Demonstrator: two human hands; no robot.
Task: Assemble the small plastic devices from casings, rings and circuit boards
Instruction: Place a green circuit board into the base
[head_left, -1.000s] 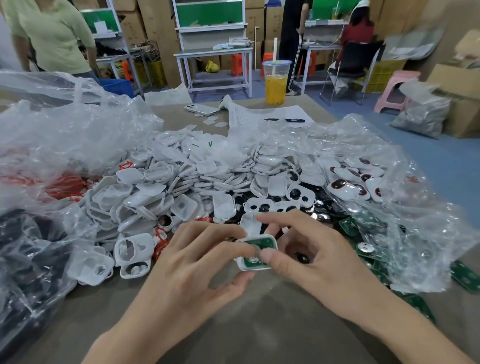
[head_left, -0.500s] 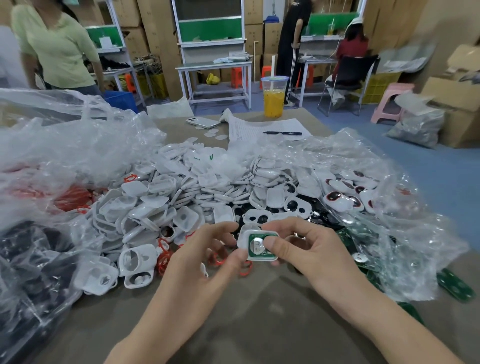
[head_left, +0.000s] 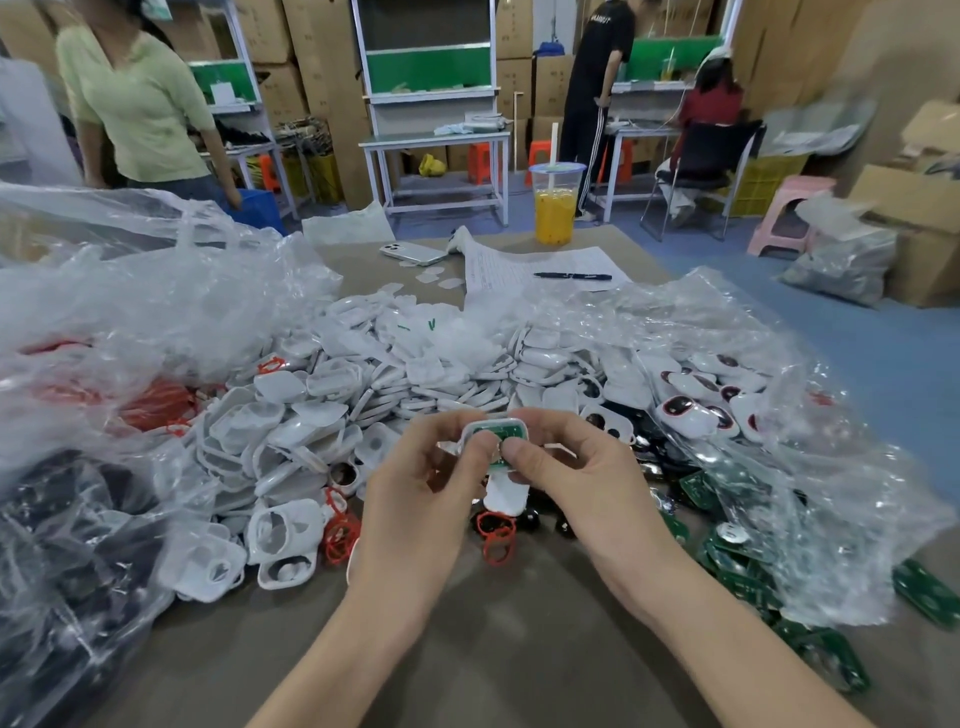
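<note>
A small white casing (head_left: 496, 430) with a green circuit board seated in it is held up over the table between both hands. My left hand (head_left: 421, 499) grips its left side and my right hand (head_left: 582, 483) its right side, both thumbs pressing on the board. Behind lies a big heap of white casings (head_left: 363, 405). Red rings (head_left: 496, 535) lie on the table just under the hands. Loose green circuit boards (head_left: 737, 566) spill from plastic at the right.
Clear plastic bags (head_left: 130, 322) cover the left and right of the table. A drink cup (head_left: 555, 208), a phone (head_left: 413, 253), and paper with a pen (head_left: 571, 276) sit at the far edge. People stand and sit at benches behind.
Both hands have lifted the casing with the board higher and further from me. The left thumb has joined the right thumb on top of the board.
</note>
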